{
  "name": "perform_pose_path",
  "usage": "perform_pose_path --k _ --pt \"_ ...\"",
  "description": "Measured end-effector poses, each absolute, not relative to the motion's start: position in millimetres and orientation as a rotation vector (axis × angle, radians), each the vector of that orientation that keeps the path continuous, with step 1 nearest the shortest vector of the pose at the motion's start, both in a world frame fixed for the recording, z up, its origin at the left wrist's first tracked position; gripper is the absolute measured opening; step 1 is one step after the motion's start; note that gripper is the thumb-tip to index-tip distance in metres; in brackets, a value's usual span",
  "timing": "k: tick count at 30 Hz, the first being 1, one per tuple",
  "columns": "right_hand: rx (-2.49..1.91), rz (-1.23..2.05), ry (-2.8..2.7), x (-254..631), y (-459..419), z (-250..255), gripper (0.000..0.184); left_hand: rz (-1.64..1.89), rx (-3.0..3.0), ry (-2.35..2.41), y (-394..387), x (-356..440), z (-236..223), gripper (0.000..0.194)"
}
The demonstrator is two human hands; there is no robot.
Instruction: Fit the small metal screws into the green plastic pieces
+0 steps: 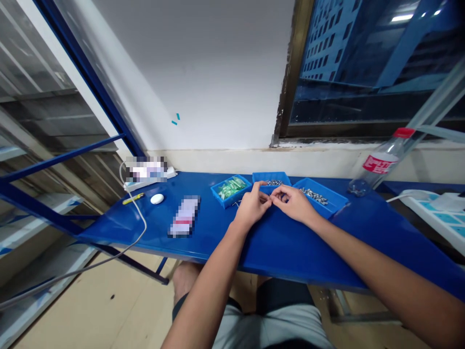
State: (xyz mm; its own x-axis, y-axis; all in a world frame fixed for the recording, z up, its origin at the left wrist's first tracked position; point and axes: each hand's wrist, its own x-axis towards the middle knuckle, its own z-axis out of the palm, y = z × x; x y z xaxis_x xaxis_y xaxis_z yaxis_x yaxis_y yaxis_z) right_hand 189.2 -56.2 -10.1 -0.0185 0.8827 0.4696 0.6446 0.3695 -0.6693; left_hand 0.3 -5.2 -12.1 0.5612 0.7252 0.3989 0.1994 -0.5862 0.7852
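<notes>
**Left hand (pixel 252 206) and right hand (pixel 295 203) meet at the fingertips before three blue trays; all three trays hold stock.**

The hands are together above the bench (pixel 286 252), just in front of the middle tray (pixel 271 176); any part between the fingers is hidden, so a grip cannot be confirmed. The left tray (pixel 218 199) holds green packets (pixel 231 187); the right tray (pixel 319 190) holds metal screws (pixel 315 196), and the middle tray holds a smaller heap of similar metal parts (pixel 273 182). Open blue surface extends from the hands to the bench's front edge. A tilted plastic bottle (pixel 381 160) sits well right of the trays.
</notes>
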Motion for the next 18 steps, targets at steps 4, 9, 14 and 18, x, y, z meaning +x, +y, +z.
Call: perform_pose_path --k 4,9,14,18 --pt "-1.361 0.386 -1.794 190.9 -55.1 -9.9 0.005 0.892 2.175 0.695 -4.6 1.0 -13.4 0.063" --pt "-1.386 0.475 -1.642 195.6 -50.9 -13.5 0.005 0.970 2.093 0.626 -7.5 4.0 -10.9 0.059" --pt "-1.280 0.724 -1.535 197.9 -52.9 -15.4 0.020 1.131 1.840 0.637 -7.1 5.0 -5.6 0.046" --pt "-1.295 0.698 -1.629 193.5 -56.8 -18.2 0.028 1.168 1.650 0.633 -2.1 6.4 -6.8 0.050"
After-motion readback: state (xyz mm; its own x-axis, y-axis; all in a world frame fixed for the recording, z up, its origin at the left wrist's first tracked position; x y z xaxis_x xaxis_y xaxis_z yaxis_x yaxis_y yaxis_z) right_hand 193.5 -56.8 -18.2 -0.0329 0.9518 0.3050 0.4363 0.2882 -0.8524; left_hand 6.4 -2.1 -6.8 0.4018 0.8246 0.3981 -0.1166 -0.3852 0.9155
